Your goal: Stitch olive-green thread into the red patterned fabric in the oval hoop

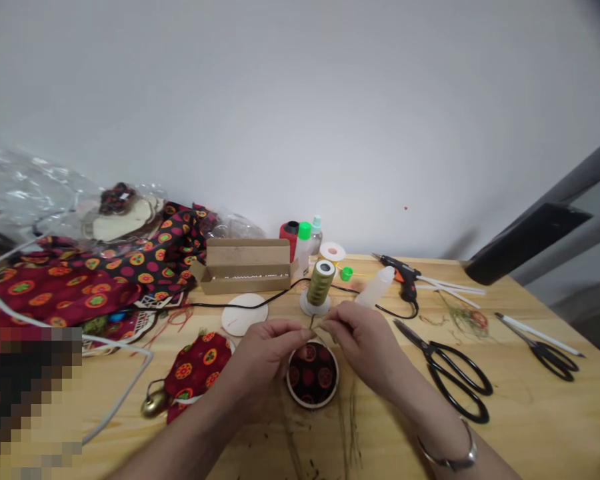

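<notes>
My left hand pinches an olive thread at the top edge of a round, fabric-covered disc with a pale rim. Its fabric is black with red printed circles. Just to the right, my right hand has thumb and forefinger closed on the same thread. The exact grip is small and partly hidden by the fingers. Behind both hands stands a spool of olive thread. Loose olive threads trail over the table in front of the disc. Beside my left forearm lies a red floral fabric piece with a brass bell.
Black scissors lie right of my right hand, smaller scissors farther right. A glue gun, a white squeeze bottle and an open cardboard box stand behind. Patterned fabric and a white cable fill the left.
</notes>
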Demonstrator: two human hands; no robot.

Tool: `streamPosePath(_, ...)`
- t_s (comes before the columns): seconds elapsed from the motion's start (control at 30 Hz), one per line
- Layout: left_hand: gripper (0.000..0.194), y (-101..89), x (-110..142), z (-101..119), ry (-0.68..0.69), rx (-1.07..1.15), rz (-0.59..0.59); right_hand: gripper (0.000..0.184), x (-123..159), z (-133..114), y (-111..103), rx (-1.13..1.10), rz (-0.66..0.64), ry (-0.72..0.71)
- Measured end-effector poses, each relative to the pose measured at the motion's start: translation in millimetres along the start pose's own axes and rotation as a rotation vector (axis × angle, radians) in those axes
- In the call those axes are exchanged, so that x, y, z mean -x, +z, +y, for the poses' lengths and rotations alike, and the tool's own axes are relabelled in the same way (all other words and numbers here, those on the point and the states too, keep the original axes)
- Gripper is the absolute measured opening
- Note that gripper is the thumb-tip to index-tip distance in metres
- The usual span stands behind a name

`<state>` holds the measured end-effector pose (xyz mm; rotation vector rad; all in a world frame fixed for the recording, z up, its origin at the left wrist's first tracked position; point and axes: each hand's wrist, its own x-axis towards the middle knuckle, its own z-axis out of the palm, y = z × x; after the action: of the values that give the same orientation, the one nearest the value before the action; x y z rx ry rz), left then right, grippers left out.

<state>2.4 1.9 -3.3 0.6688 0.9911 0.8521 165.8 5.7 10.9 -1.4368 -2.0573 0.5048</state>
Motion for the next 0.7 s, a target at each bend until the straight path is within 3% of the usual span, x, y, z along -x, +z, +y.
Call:
streamPosePath(0.13, 0.014, 0.5, 0, 1, 0.033, -0.010, 0.002, 0.028, 4, -6, -4, 0.079, -0.038, 0.075)
streamPosePath(0.37, 0.012, 2.7, -1, 2, 0.035, 0.009, 0.018, 0.016, 6, -9, -9, 0.088, -0.070, 0.073)
streamPosePath(0.5, 0.016, 1.6, -1, 3, 0.052, -0.036, 0.037, 0.023, 6, -6, -12, 0.087, -0.066, 0.061)
streamPosePath(0.6, 0.022, 1.0, -1, 5, 0.071, -0.093, 0.067, 0.029, 8, -9, -12, 0.006, -0.132, 0.023)
streamPosePath(0.7, 0.017, -0.3, -1, 5, 0.072, -0.050, 0.041, 0.027, 14, -20, -7, -0.045, -0.256, -0.105)
